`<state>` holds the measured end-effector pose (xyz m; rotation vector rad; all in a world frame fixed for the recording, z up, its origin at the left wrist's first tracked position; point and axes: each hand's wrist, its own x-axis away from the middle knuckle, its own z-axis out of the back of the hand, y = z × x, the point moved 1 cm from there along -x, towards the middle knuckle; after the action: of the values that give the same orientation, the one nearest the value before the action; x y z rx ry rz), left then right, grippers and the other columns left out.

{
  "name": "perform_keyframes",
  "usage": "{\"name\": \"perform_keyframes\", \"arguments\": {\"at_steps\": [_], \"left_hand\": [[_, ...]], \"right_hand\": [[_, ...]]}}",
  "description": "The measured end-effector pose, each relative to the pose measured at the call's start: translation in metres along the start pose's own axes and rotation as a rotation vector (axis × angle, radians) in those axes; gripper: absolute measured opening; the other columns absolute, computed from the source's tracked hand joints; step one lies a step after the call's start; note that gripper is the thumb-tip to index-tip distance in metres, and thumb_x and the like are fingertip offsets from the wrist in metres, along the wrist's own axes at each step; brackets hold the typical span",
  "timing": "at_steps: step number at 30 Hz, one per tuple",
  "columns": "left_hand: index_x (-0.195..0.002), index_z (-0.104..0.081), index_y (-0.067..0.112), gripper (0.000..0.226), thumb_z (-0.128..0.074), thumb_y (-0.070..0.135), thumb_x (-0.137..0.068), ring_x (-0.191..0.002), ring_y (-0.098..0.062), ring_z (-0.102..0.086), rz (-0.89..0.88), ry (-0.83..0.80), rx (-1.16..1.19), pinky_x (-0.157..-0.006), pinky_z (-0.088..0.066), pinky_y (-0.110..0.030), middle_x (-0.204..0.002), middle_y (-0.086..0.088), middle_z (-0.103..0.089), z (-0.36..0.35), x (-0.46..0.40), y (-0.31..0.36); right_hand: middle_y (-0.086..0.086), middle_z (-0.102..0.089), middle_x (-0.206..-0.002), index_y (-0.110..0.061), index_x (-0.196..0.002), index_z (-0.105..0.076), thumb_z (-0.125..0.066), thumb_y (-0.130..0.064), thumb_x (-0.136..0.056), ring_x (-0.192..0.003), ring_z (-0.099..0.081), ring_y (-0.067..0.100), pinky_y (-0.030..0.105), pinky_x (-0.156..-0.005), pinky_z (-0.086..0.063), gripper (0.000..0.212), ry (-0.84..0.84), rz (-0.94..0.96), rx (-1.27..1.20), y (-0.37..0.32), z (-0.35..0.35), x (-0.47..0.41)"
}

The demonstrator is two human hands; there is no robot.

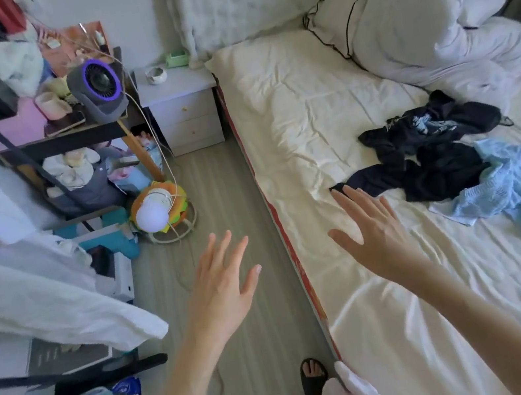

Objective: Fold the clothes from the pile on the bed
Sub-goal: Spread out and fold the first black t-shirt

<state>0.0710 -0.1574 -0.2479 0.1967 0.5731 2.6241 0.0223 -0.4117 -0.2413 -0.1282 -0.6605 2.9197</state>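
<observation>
So we have both hands out in front of us with nothing in either grip. Our left hand (224, 284) hangs over the floor (215, 184) at lower centre of the frame, fingers spread and straight. Our right hand (374, 229) reaches across the edge of the bed (290, 115), fingers also straight, its fingertips just beside the near end of the pile (440, 158), or perhaps touching it; we cannot tell which.

The pile lies at centre right, on the cream sheet, below the bunched white duvet (435, 13). It holds dark garments (428, 171), twisted together, with a light blue knit piece (505, 192) touching them on the right side.

We judge that no folding has begun; the first move is to pull one garment free.

The risks come from the tangle. The dark pieces look wound into each other, so tugging at the nearest sleeve could drag the whole heap along, or take two garments as one. The blue knit looks loose and open, so it may snag on the others and stretch. The heap also sits close to the duvet, leaving the clear sheet on the left as the better place to spread things flat.
</observation>
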Motion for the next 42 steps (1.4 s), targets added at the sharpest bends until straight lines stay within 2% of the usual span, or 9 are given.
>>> {"name": "perform_keyframes", "arguments": {"at_steps": [7, 10, 14, 18, 21, 24, 30, 36, 42], "left_hand": [[-0.143, -0.039, 0.019, 0.052, -0.048, 0.037, -0.095, -0.146, -0.021, -0.010, -0.008, 0.039, 0.038, -0.116, -0.017, -0.037, -0.154, -0.004, -0.027, 0.017, -0.098, -0.025], [-0.143, -0.039, 0.019, 0.052, -0.048, 0.037, -0.095, -0.146, -0.022, -0.011, -0.030, 0.038, 0.035, -0.116, -0.015, -0.037, -0.154, -0.004, -0.027, 0.022, -0.151, -0.043], [-0.145, -0.035, 0.021, 0.052, -0.044, 0.039, -0.096, -0.146, -0.020, -0.007, -0.153, -0.020, 0.020, -0.115, -0.014, -0.034, -0.156, -0.002, -0.023, 0.026, -0.245, -0.066], [-0.145, -0.034, 0.022, 0.053, -0.042, 0.041, -0.097, -0.146, -0.019, -0.007, -0.289, -0.071, -0.006, -0.116, -0.014, -0.034, -0.156, -0.001, -0.022, 0.043, -0.334, -0.083], [-0.143, -0.039, 0.019, 0.052, -0.046, 0.039, -0.096, -0.145, -0.024, -0.014, -0.387, -0.096, -0.035, -0.115, -0.018, -0.038, -0.153, -0.006, -0.028, 0.053, -0.387, -0.086], [-0.145, -0.035, 0.021, 0.055, -0.043, 0.044, -0.095, -0.146, -0.024, -0.012, -0.467, -0.168, -0.048, -0.116, -0.017, -0.039, -0.155, -0.005, -0.026, 0.048, -0.432, -0.075], [-0.148, -0.026, 0.025, 0.058, -0.036, 0.048, -0.097, -0.146, -0.018, -0.002, -0.568, -0.374, -0.078, -0.118, -0.010, -0.033, -0.157, -0.001, -0.016, -0.003, -0.495, -0.039], [-0.149, -0.022, 0.024, 0.053, -0.032, 0.043, -0.100, -0.146, -0.014, -0.004, -0.608, -0.594, -0.195, -0.117, -0.006, -0.027, -0.158, 0.002, -0.012, -0.093, -0.565, 0.011], [-0.150, -0.019, 0.024, 0.052, -0.033, 0.033, -0.100, -0.147, -0.019, 0.001, -0.626, -0.762, -0.345, -0.117, -0.006, -0.030, -0.159, 0.001, -0.009, -0.196, -0.613, 0.041]], "right_hand": [[0.002, -0.024, -0.156, -0.025, -0.149, -0.023, -0.047, -0.048, -0.093, -0.146, -0.015, 0.020, 0.044, -0.118, -0.004, 0.065, -0.022, -0.069, 0.009, 0.019, 0.000, -0.092], [0.001, -0.025, -0.156, -0.025, -0.149, -0.024, -0.047, -0.048, -0.093, -0.145, -0.017, 0.019, 0.043, -0.118, -0.006, 0.065, 0.003, -0.079, 0.011, 0.018, -0.009, -0.137], [0.000, -0.022, -0.157, -0.028, -0.149, -0.022, -0.046, -0.050, -0.093, -0.146, -0.014, 0.017, 0.040, -0.118, -0.006, 0.065, 0.049, -0.160, 0.023, 0.019, -0.024, -0.204], [-0.001, -0.018, -0.158, -0.030, -0.150, -0.019, -0.043, -0.052, -0.094, -0.146, -0.011, 0.016, 0.037, -0.118, -0.004, 0.064, 0.006, -0.224, 0.025, 0.010, -0.042, -0.260], [0.001, -0.024, -0.156, -0.028, -0.149, -0.024, -0.046, -0.050, -0.093, -0.145, -0.018, 0.019, 0.039, -0.118, -0.008, 0.064, 0.063, -0.281, 0.003, 0.007, -0.039, -0.289], [0.005, -0.032, -0.152, -0.023, -0.146, -0.033, -0.052, -0.045, -0.092, -0.142, -0.027, 0.022, 0.044, -0.117, -0.016, 0.062, 0.149, -0.365, 0.002, 0.021, -0.029, -0.312], [0.007, -0.039, -0.148, -0.019, -0.144, -0.038, -0.057, -0.041, -0.091, -0.139, -0.033, 0.024, 0.046, -0.114, -0.019, 0.061, 0.192, -0.568, 0.018, 0.088, -0.032, -0.332], [0.004, -0.033, -0.151, -0.020, -0.146, -0.033, -0.050, -0.040, -0.095, -0.141, -0.026, 0.021, 0.042, -0.116, -0.017, 0.057, 0.043, -0.809, -0.042, 0.210, -0.056, -0.353], [0.008, -0.052, -0.135, -0.007, -0.133, -0.050, -0.048, -0.027, -0.097, -0.126, -0.045, 0.026, 0.033, -0.105, -0.032, 0.041, 0.004, -1.019, -0.046, 0.326, -0.084, -0.374]]}}
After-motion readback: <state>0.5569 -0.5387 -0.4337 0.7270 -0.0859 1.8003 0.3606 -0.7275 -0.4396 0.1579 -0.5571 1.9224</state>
